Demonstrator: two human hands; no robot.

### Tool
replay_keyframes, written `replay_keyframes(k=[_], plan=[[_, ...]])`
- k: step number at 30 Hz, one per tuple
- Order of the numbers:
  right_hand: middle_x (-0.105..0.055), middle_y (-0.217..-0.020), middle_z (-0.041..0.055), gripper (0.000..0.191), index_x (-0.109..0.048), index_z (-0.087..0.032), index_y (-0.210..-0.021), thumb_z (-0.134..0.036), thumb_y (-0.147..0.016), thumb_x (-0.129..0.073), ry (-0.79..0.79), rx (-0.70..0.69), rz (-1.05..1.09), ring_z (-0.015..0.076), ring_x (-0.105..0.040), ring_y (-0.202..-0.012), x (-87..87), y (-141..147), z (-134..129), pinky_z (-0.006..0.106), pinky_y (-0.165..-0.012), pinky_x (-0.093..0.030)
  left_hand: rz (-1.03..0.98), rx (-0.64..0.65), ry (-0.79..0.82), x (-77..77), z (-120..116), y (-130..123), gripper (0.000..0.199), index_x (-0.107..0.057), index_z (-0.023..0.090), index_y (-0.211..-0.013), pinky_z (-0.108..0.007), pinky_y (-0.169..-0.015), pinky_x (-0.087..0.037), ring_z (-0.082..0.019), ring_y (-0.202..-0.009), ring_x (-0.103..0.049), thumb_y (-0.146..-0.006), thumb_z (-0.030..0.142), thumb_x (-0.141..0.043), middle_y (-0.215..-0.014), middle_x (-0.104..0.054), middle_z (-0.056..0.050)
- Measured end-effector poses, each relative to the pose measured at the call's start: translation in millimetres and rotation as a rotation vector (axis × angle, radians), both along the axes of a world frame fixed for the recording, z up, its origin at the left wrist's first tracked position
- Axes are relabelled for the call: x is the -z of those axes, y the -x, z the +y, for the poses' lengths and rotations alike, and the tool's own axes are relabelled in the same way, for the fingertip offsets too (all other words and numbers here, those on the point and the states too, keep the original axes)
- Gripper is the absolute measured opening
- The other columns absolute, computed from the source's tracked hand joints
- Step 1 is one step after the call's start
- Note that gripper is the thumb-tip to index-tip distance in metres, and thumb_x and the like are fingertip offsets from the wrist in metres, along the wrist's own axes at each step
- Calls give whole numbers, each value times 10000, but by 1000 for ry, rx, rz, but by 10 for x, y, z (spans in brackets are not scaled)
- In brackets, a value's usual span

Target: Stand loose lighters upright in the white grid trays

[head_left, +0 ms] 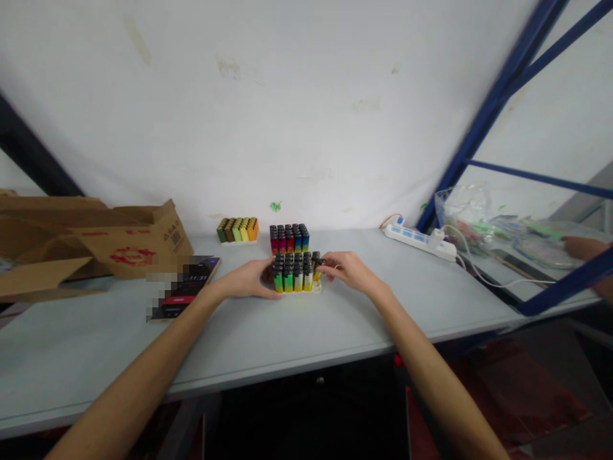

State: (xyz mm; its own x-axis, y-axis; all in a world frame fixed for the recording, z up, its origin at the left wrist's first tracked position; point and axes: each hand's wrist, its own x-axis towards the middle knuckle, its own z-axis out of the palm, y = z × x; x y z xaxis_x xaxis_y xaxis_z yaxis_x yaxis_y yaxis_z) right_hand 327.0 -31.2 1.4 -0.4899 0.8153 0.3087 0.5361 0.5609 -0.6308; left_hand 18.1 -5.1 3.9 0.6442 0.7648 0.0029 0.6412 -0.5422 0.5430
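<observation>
A white tray (317,287) holds rows of lighters (294,278), green at the left through to yellow at the right, all with black tops. Around the tray's left end curls my left hand (249,278), its thumb at the near corner and its other fingers partly hidden behind. My right hand (348,271) pinches a dark-topped lighter (322,262) at the tray's right end, where some front slots hold no lighter. Just behind stands a second block of red, purple and blue lighters (289,240).
Farther left is a tray of green-to-orange lighters (238,230). A cardboard box (138,246) and a phone (184,291) lie left. A power strip (419,239) and blue frame (479,121) stand right; beyond the frame is another person's hand (584,248) near plastic bags (467,207).
</observation>
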Motion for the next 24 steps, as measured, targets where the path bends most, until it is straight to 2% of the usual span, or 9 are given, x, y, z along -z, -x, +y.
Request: replay_keyframes(k=[5,8,10,13,15,17,20,24], plan=[[-744,-774,63,273,-740,-169,-834,-389,-975,-660,-108,94,-144,159,-639,-665,52,102,21,259,-669,-441,-14,-3,-2,-2,1,-3,805,-582,155,-1299,-314,-773,-527,-249,-886,-660,-671,605,-808,-1077,-728,-76],[-746,-788,54,288,-768,-176,-887,-449,-944,-693,-42,27,-166,165,-640,-686,34,56,33,258,-665,-438,8,-8,-6,-9,-4,-3,779,-592,149,-1269,-316,-767,-523,-251,-878,-656,-677,610,-803,-1052,-725,-74],[-737,-794,45,351,-766,-183,-914,-506,-968,-639,-24,7,-144,169,-636,-704,5,-44,63,263,-676,-445,9,-5,-2,-13,-7,-2,772,-587,151,-1272,-315,-771,-521,-250,-882,-654,-685,605,-800,-1050,-724,-70],[-726,-860,80,443,-746,-174,-917,-512,-1042,-488,-138,187,-134,197,-634,-787,-2,-238,140,303,-770,-467,7,-1,4,-11,-6,3,750,-590,154,-1259,-310,-769,-515,-251,-886,-655,-695,604,-796,-1050,-724,-68],[-717,-981,127,420,-737,-160,-992,-500,-1041,-496,-190,319,-169,230,-639,-907,42,-338,179,342,-874,-472,6,-1,4,-5,-2,6,739,-597,153,-1242,-308,-763,-512,-253,-887,-657,-697,612,-793,-1051,-725,-70],[-686,-1131,172,419,-716,-152,-1126,-521,-1007,-560,-169,379,-243,271,-623,-1053,115,-377,179,387,-970,-455,5,-3,2,1,2,8,748,-597,154,-1243,-311,-763,-511,-254,-884,-658,-692,620,-794,-1055,-726,-72],[-622,-1272,207,551,-671,-186,-1284,-623,-961,-579,-91,403,-391,334,-576,-1175,211,-331,116,468,-1014,-433,14,-8,-2,-1,-2,5,746,-601,157,-1230,-318,-771,-514,-257,-881,-660,-684,628,-793,-1044,-727,-71],[-607,-1274,191,547,-675,-245,-1282,-658,-931,-600,-39,365,-501,350,-578,-1162,223,-232,51,475,-966,-451,21,-12,-3,-19,-17,-2,747,-597,151,-1243,-319,-779,-515,-259,-889,-659,-686,607,-794,-1055,-726,-75]])
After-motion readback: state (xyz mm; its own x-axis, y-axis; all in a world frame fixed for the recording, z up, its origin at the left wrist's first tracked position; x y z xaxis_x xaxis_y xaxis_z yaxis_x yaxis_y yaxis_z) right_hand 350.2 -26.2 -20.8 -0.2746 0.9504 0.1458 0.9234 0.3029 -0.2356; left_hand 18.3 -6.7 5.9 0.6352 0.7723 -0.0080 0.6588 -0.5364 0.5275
